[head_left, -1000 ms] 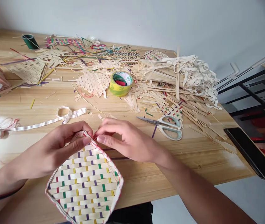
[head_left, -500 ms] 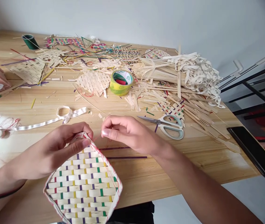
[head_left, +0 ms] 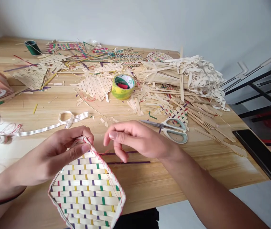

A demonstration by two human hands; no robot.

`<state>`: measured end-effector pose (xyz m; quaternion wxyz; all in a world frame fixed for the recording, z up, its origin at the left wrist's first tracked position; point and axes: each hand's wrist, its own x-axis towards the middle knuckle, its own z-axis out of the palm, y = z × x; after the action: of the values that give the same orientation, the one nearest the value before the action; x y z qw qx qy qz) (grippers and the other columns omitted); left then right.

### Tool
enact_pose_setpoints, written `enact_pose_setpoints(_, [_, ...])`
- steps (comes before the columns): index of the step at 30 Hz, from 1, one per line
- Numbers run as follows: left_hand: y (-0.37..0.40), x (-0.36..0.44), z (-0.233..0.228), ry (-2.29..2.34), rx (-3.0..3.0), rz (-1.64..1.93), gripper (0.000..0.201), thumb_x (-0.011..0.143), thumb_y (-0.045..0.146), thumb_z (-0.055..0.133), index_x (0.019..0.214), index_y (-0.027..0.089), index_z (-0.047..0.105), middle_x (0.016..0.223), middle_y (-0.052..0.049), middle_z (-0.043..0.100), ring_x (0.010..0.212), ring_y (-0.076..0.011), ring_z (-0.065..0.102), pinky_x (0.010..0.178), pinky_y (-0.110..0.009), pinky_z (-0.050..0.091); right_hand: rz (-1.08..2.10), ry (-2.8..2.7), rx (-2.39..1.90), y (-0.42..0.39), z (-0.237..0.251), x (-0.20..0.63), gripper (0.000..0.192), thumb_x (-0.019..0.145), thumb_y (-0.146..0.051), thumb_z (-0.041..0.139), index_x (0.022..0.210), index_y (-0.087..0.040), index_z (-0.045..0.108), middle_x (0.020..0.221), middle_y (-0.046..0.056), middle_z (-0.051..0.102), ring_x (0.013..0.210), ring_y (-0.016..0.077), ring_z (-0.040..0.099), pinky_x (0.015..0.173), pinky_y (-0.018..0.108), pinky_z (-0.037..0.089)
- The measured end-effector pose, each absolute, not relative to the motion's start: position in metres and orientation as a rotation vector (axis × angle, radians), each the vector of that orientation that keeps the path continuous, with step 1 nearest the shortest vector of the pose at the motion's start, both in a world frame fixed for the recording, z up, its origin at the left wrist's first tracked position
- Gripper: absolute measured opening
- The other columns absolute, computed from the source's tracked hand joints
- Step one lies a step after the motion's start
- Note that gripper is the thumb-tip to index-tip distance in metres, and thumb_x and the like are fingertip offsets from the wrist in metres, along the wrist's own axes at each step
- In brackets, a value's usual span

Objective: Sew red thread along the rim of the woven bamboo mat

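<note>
My left hand (head_left: 54, 152) pinches the top corner of a woven bamboo-strip panel (head_left: 85, 190) between thumb and fingers. Yellow, green, purple and red strips run through its pale weave. White tape binds its edge, with red stitching along it. To the right of that corner, my right hand (head_left: 132, 140) hovers with its fingers apart, and I see nothing held in it. Loose red thread (head_left: 105, 153) shows between the panel's edge and the right hand's lower fingers; where it ends is unclear. Two purple strips (head_left: 135, 162) lie beneath on the table.
Scissors (head_left: 171, 128) lie just beyond my right wrist. Behind are a tape roll (head_left: 123, 86), bamboo strips (head_left: 164, 73) and a heap of white tape (head_left: 203, 74). A white tape length (head_left: 47, 128) lies left; a black phone (head_left: 260, 156) is by the right edge.
My right hand's fingers have gone from a pinch on the red thread to spread, with one finger now hanging lower. My left hand still grips the panel's corner, and the view has tilted slightly.
</note>
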<state>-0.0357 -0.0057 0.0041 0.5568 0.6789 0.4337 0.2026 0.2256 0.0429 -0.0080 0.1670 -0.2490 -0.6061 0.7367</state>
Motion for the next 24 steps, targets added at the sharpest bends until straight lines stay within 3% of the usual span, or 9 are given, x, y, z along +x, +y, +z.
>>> enact_pose_setpoints(7, [-0.006,-0.036,-0.004,0.971,1.532,0.543,0.029,0.108,0.044,0.055,0.094,0.022,0.067,0.08,0.001,0.062,0.066,-0.0112,0.06,0.055,-0.014,0.049,2.079,-1.774,-0.81,0.035,-0.019,0.213,0.027,0.104,-0.037,0.066,0.115,-0.013,0.072,0.052,-0.01,0.051,0.043,0.0058,0.04,0.045,0.019,0.033])
enact_pose_setpoints(10, [-0.006,-0.035,-0.003,0.974,1.488,0.567,0.027,0.108,0.044,0.057,0.095,0.023,0.066,0.081,0.001,0.06,0.066,-0.0105,0.057,0.055,-0.014,0.048,2.126,-1.696,-0.787,0.034,-0.022,0.21,0.03,0.098,-0.041,0.075,0.113,-0.016,0.075,0.061,-0.008,0.057,0.043,0.0037,0.037,0.041,0.019,0.028])
enact_pose_setpoints(14, [-0.007,-0.035,-0.002,0.982,1.49,0.586,0.026,0.108,0.044,0.056,0.097,0.023,0.065,0.081,0.002,0.059,0.066,-0.0102,0.056,0.055,-0.013,0.047,2.146,-1.543,-0.676,0.033,-0.025,0.206,0.015,0.094,-0.027,0.077,0.103,-0.015,0.077,0.078,-0.002,0.069,0.063,0.0067,0.056,0.057,0.018,0.042])
enact_pose_setpoints(16, [-0.007,-0.035,-0.003,0.974,1.515,0.6,0.026,0.109,0.042,0.056,0.096,0.023,0.065,0.08,0.002,0.059,0.066,-0.0099,0.056,0.055,-0.013,0.047,2.139,-1.503,-0.616,0.032,-0.028,0.204,0.01,0.095,-0.023,0.075,0.099,-0.014,0.077,0.081,-0.001,0.07,0.07,0.0081,0.059,0.061,0.019,0.042])
enact_pose_setpoints(21, [-0.007,-0.035,-0.005,0.963,1.539,0.608,0.025,0.109,0.042,0.055,0.097,0.023,0.066,0.079,0.002,0.059,0.066,-0.01,0.056,0.055,-0.013,0.047,2.041,-1.66,-0.742,0.03,-0.032,0.204,0.025,0.096,-0.04,0.078,0.1,-0.016,0.075,0.053,-0.011,0.04,0.048,0.0058,0.028,0.046,0.024,0.017])
enact_pose_setpoints(24, [-0.007,-0.034,-0.005,0.969,1.549,0.623,0.026,0.109,0.042,0.055,0.095,0.023,0.065,0.079,0.002,0.06,0.066,-0.0101,0.057,0.055,-0.013,0.048,2.026,-1.653,-0.747,0.029,-0.032,0.203,0.028,0.095,-0.043,0.078,0.1,-0.016,0.073,0.052,-0.012,0.036,0.047,0.0062,0.026,0.046,0.025,0.015])
